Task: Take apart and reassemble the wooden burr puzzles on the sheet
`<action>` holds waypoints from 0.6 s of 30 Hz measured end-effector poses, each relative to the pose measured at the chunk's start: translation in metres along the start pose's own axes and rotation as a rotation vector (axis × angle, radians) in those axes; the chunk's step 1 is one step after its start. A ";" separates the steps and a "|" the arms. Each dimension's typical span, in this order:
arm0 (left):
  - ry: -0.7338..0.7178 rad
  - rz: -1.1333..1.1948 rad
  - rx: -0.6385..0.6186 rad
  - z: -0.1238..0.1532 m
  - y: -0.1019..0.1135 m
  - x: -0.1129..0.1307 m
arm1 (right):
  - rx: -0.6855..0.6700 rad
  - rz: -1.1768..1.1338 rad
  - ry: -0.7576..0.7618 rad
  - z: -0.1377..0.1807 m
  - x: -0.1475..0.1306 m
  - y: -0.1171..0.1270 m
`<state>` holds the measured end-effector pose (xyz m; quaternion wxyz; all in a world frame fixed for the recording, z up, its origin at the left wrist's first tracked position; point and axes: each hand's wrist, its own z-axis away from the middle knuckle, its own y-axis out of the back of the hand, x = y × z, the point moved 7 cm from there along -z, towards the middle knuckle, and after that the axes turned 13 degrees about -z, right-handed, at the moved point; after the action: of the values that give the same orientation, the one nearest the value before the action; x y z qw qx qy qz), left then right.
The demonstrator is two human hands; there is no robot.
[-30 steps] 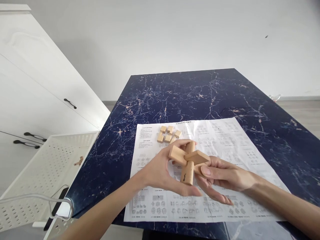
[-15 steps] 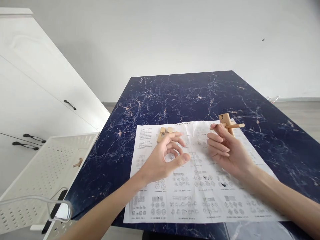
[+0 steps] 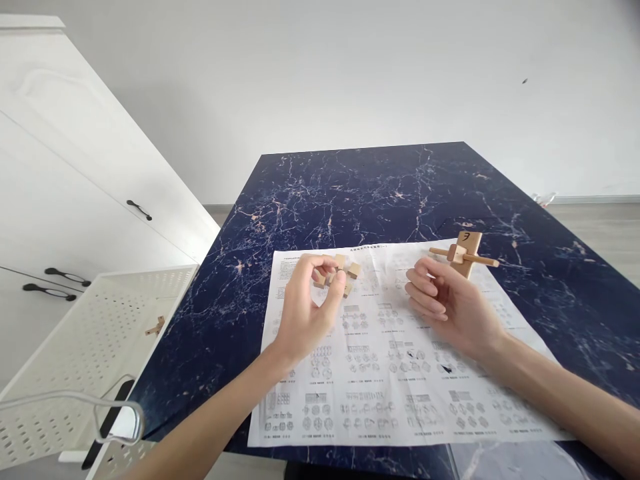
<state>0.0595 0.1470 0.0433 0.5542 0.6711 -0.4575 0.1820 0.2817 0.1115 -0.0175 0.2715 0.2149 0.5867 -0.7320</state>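
Observation:
My left hand (image 3: 305, 300) has its thumb and fingers closed round a small light-wood interlocking puzzle (image 3: 353, 271) made of several square-ended blocks; part of it is hidden behind the fingers. Opposite, my right hand (image 3: 453, 300) has its fingers curled, at the lower end of a wooden cross puzzle (image 3: 470, 248). This one has a flat bar with a black mark, a small block and a round dowel through it. Its lower end is hidden behind the hand, so the exact contact does not show. Beneath both hands lies a printed instruction sheet (image 3: 370, 373) with rows of small diagrams.
A dark blue marbled table (image 3: 350, 200) carries the sheet. On the left, a white perforated rack (image 3: 55, 373) holds another small wooden piece (image 3: 156, 325). White cabinets (image 3: 65, 167) with black handles stand beyond it, and a pale wall (image 3: 375, 73) rises behind the table.
My left hand has gone from spread fingers to closed round the blocky puzzle. The cross puzzle at my right hand has turned and shifted slightly right, exposing more dowel.

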 end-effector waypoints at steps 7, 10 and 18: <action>-0.161 -0.363 -0.044 0.000 -0.012 -0.018 | -0.166 0.297 -0.017 0.008 0.010 -0.011; -0.226 -0.459 -0.142 0.001 -0.024 -0.023 | -0.227 0.412 -0.026 0.009 0.014 -0.016; -0.244 -0.499 -0.365 -0.009 -0.032 -0.033 | -0.280 0.518 -0.004 0.007 0.015 -0.021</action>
<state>0.0706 0.1676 0.0029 0.6339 0.6690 -0.3670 -0.1260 0.2564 0.1058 -0.0102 0.4774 0.3164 0.6071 -0.5508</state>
